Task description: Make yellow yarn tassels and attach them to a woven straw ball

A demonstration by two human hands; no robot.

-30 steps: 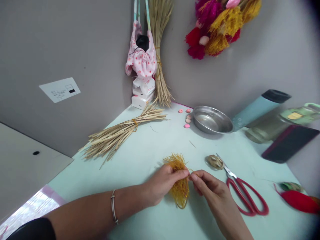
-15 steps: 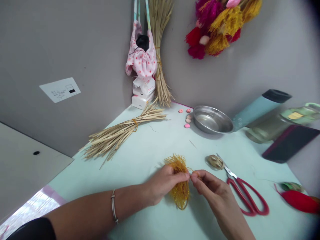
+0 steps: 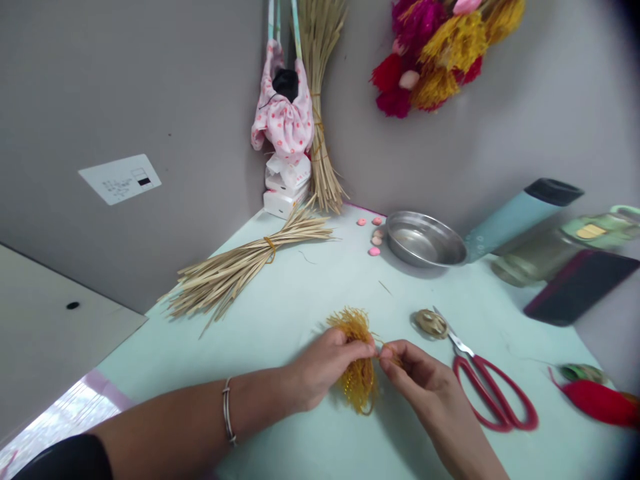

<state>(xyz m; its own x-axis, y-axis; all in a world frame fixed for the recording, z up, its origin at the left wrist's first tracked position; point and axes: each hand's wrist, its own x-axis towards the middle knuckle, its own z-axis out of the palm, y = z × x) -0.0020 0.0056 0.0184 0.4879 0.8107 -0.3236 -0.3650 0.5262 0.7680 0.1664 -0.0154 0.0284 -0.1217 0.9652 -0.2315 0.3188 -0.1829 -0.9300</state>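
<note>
My left hand [image 3: 325, 367] is closed around the middle of a golden-yellow yarn tassel [image 3: 357, 387], its thumb lying across the strands. Frayed ends stick out above the fingers, and looped strands hang below. Close by on the right, my right hand [image 3: 420, 380] pinches a thin yellow yarn strand [image 3: 381, 341] between thumb and fingertips, right at the tassel's edge. Both hands are just above the pale green tabletop. Right of my right hand lie red-handled scissors [image 3: 493, 393], with a small tan wound bundle [image 3: 431, 323] touching their blades.
A tied straw bundle [image 3: 250, 263] lies at the left. Toward the back are pink beads [image 3: 375, 251], a steel bowl [image 3: 425, 240], a blue tumbler [image 3: 520, 217] and a dark phone-like slab [image 3: 580, 290]. A red yarn bundle [image 3: 600, 402] sits far right; colourful tassels [image 3: 450, 47] hang above.
The tassel and my left hand have shifted very slightly left. My right hand keeps its pinch on the strand, almost unmoved.
</note>
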